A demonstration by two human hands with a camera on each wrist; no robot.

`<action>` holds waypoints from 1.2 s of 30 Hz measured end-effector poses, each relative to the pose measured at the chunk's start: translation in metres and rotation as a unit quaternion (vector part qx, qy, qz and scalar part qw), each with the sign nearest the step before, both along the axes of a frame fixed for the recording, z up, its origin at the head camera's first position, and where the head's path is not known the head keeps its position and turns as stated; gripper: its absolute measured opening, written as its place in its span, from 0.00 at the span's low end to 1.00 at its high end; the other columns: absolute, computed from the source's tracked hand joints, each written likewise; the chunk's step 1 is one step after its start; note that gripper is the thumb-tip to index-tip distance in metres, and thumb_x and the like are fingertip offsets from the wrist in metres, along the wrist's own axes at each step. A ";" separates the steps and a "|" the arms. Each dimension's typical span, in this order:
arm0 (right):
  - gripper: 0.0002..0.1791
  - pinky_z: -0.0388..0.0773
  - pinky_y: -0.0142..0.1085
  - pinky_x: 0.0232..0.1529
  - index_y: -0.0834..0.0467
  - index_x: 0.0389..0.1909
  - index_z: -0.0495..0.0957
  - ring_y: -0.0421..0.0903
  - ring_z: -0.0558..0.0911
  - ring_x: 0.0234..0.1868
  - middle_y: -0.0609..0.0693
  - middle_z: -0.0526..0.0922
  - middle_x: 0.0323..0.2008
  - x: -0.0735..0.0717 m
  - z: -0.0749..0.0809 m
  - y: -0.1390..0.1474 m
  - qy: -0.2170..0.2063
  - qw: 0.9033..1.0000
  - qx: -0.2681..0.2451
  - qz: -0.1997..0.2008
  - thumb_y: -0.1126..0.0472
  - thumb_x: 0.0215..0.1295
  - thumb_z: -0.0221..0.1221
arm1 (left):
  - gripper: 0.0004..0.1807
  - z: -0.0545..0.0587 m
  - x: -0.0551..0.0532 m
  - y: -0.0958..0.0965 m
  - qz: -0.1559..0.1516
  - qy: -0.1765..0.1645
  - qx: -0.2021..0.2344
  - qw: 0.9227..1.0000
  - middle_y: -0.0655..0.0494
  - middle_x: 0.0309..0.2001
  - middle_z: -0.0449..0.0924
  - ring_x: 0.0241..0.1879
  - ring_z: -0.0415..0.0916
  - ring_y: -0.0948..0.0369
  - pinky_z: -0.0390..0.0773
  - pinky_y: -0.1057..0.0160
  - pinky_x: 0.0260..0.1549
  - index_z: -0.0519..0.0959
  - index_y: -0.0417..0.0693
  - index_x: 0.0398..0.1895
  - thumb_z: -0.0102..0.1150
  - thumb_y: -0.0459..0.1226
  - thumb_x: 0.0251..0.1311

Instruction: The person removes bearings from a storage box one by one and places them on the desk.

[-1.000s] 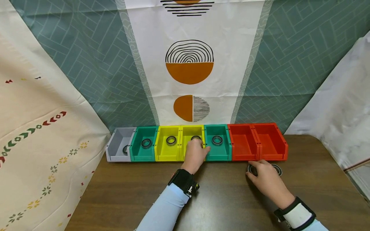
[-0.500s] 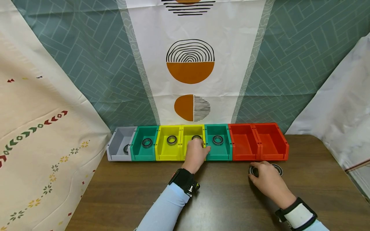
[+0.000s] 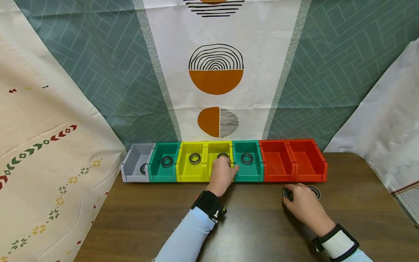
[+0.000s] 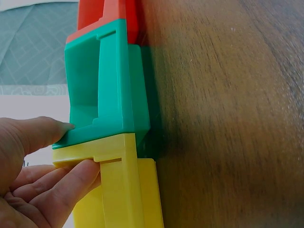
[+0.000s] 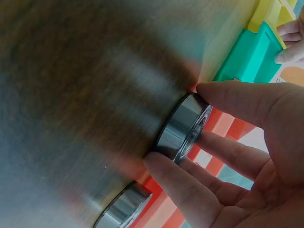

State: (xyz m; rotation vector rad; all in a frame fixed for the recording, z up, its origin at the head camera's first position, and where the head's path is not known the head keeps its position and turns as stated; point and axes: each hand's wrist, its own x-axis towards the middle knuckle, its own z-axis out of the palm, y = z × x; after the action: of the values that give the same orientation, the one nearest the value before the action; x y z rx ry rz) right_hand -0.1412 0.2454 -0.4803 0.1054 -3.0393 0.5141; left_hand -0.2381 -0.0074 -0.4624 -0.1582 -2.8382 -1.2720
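Pinching a metal ring (image 5: 176,129) by its outer edge, likely for security, the right hand (image 3: 303,205) holds it on the table (image 3: 255,225) before the red bins (image 3: 278,178); the left hand (image 3: 221,177) grips adjoining yellow bin (image 4: 122,185) and green bin (image 4: 113,85) walls, seemingly steadying them.

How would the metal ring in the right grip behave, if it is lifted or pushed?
The metal ring looks stiff, perhaps heavy for its size, given its thick metallic wall. Being smooth and shiny, it may be slippery. Its round outline could let it roll on edge.
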 end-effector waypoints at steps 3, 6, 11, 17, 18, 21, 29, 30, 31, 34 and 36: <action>0.25 0.76 0.56 0.43 0.65 0.46 0.79 0.58 0.79 0.42 0.63 0.81 0.41 0.000 -0.001 0.001 -0.002 1.000 0.002 -0.002 0.59 0.46 0.69 | 0.14 0.000 0.000 0.000 0.000 -0.001 0.000 1.000 0.54 0.28 0.76 0.26 0.73 0.62 0.75 0.70 0.23 0.83 0.39 0.39 0.64 0.41 0.55; 0.25 0.76 0.56 0.43 0.66 0.46 0.79 0.58 0.79 0.42 0.64 0.81 0.41 0.000 -0.001 0.001 0.000 1.000 0.003 -0.002 0.58 0.46 0.69 | 0.12 0.001 0.000 0.000 -0.001 -0.002 0.002 1.000 0.56 0.19 0.69 0.22 0.72 0.61 0.71 0.68 0.18 0.83 0.40 0.34 0.64 0.41 0.55; 0.25 0.76 0.56 0.43 0.66 0.45 0.79 0.58 0.79 0.42 0.64 0.81 0.41 0.000 -0.001 0.001 0.004 1.000 0.003 -0.002 0.58 0.46 0.69 | 0.11 0.001 0.001 0.000 -0.002 -0.001 0.005 1.000 0.58 0.16 0.62 0.19 0.70 0.61 0.68 0.68 0.15 0.82 0.41 0.31 0.64 0.41 0.55; 0.26 0.75 0.57 0.45 0.66 0.46 0.79 0.60 0.79 0.45 0.65 0.80 0.43 0.001 0.000 -0.001 -0.003 1.000 0.002 -0.008 0.58 0.46 0.69 | 0.11 0.001 0.000 0.000 -0.001 0.006 0.003 1.000 0.59 0.16 0.61 0.20 0.70 0.61 0.68 0.68 0.15 0.83 0.41 0.31 0.65 0.41 0.54; 0.26 0.75 0.57 0.45 0.66 0.46 0.79 0.60 0.79 0.45 0.65 0.80 0.43 0.001 0.000 -0.001 -0.004 1.000 0.002 -0.008 0.57 0.46 0.69 | 0.11 0.000 0.000 0.000 -0.001 0.007 0.002 1.000 0.59 0.16 0.61 0.20 0.70 0.61 0.68 0.68 0.15 0.83 0.41 0.31 0.65 0.41 0.54; 0.27 0.76 0.57 0.44 0.66 0.47 0.79 0.59 0.79 0.44 0.65 0.80 0.43 0.001 0.002 -0.002 -0.003 1.000 0.002 -0.008 0.57 0.46 0.70 | 0.11 0.000 0.000 0.000 0.000 0.006 0.001 1.000 0.59 0.16 0.60 0.20 0.70 0.61 0.68 0.68 0.15 0.83 0.41 0.31 0.65 0.41 0.54; 0.26 0.79 0.53 0.39 0.65 0.46 0.80 0.54 0.79 0.37 0.61 0.82 0.39 -0.001 0.011 -0.003 0.030 1.000 0.007 0.006 0.57 0.45 0.71 | 0.11 0.000 0.001 0.000 0.002 -0.011 0.010 1.000 0.57 0.18 0.68 0.21 0.72 0.61 0.70 0.68 0.17 0.83 0.41 0.33 0.65 0.41 0.54; 0.26 0.79 0.53 0.38 0.65 0.46 0.80 0.54 0.79 0.37 0.61 0.82 0.39 -0.002 0.013 -0.004 0.037 0.999 0.008 0.006 0.56 0.45 0.71 | 0.12 0.000 0.001 0.000 0.002 -0.011 0.009 1.000 0.57 0.18 0.68 0.21 0.72 0.61 0.71 0.68 0.18 0.83 0.41 0.34 0.65 0.41 0.54; 0.26 0.79 0.53 0.38 0.64 0.45 0.80 0.54 0.79 0.36 0.61 0.82 0.38 -0.003 0.015 -0.005 0.043 0.999 0.009 0.008 0.56 0.45 0.71 | 0.12 0.000 0.001 0.000 0.002 -0.010 0.009 1.000 0.56 0.18 0.69 0.22 0.72 0.61 0.71 0.68 0.18 0.83 0.41 0.34 0.65 0.41 0.54; 0.26 0.79 0.54 0.38 0.64 0.46 0.80 0.56 0.80 0.37 0.62 0.82 0.40 -0.006 0.021 -0.008 0.053 0.999 0.004 0.005 0.56 0.46 0.70 | 0.12 0.000 0.001 0.000 0.001 -0.008 0.007 1.000 0.56 0.19 0.69 0.22 0.72 0.61 0.71 0.68 0.18 0.83 0.40 0.35 0.65 0.41 0.55; 0.27 0.78 0.56 0.40 0.64 0.48 0.79 0.59 0.79 0.40 0.64 0.81 0.42 -0.010 0.027 -0.012 0.058 0.998 -0.005 0.004 0.55 0.47 0.70 | 0.13 0.000 0.001 0.000 0.000 -0.006 0.006 1.000 0.56 0.20 0.70 0.23 0.72 0.61 0.71 0.68 0.18 0.83 0.39 0.36 0.65 0.41 0.55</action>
State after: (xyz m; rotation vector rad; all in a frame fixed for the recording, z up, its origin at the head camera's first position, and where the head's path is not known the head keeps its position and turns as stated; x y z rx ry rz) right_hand -0.1509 0.2337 -0.4535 0.1422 -2.9251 0.5046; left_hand -0.2373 -0.0073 -0.4620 -0.1502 -2.8392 -1.2931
